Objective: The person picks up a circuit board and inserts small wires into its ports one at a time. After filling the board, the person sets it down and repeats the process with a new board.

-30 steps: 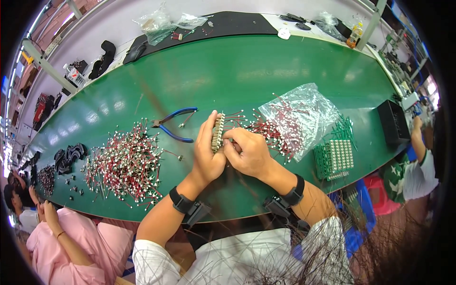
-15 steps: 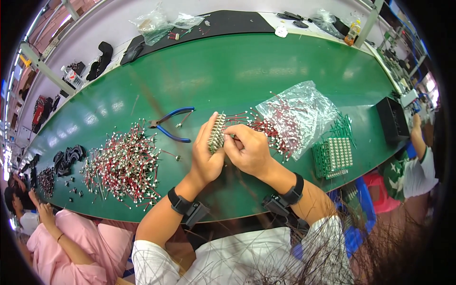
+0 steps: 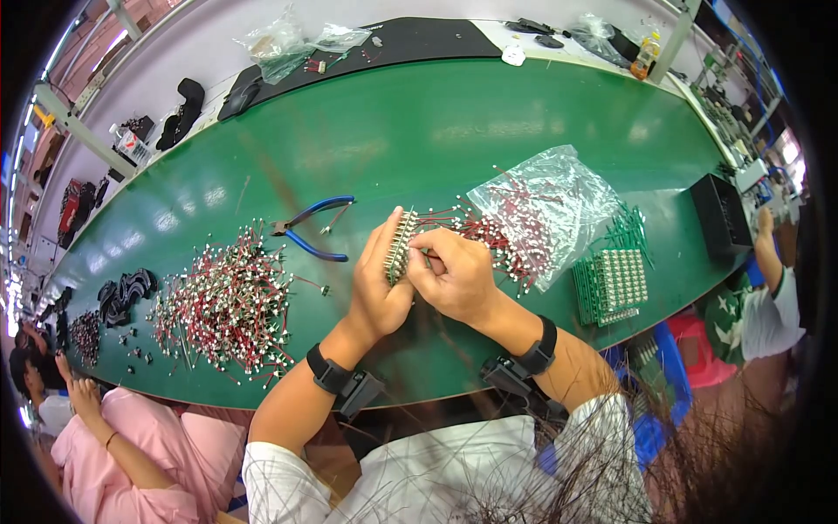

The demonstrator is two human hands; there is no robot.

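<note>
My left hand [image 3: 379, 279] is closed round a narrow circuit board panel [image 3: 401, 246] set with rows of small metallic parts, held tilted over the green table. At the panel's right edge, my right hand [image 3: 456, 272] pinches with thumb and forefinger; what sits between those fingertips is too small to make out. Red wires with white connectors [image 3: 502, 240] lie just beyond my right hand, partly under a clear plastic bag [image 3: 572, 205]. Left of my hands are blue-handled cutting pliers [image 3: 316, 229], lying open, and a large heap of red-wired connectors [image 3: 229, 306].
A stack of green board panels [image 3: 611, 286] stands at the right, near green wires [image 3: 630, 234] and a black bin [image 3: 721, 217]. Black bundles [image 3: 127, 297] lie at the left. A co-worker in pink [image 3: 131, 454] sits to the left; another person's arm [image 3: 768, 253] shows at the right.
Almost nothing differs. Both hands keep the same hold on the panel, with only a slight shift of the right fingers; the whole view has moved a little.
</note>
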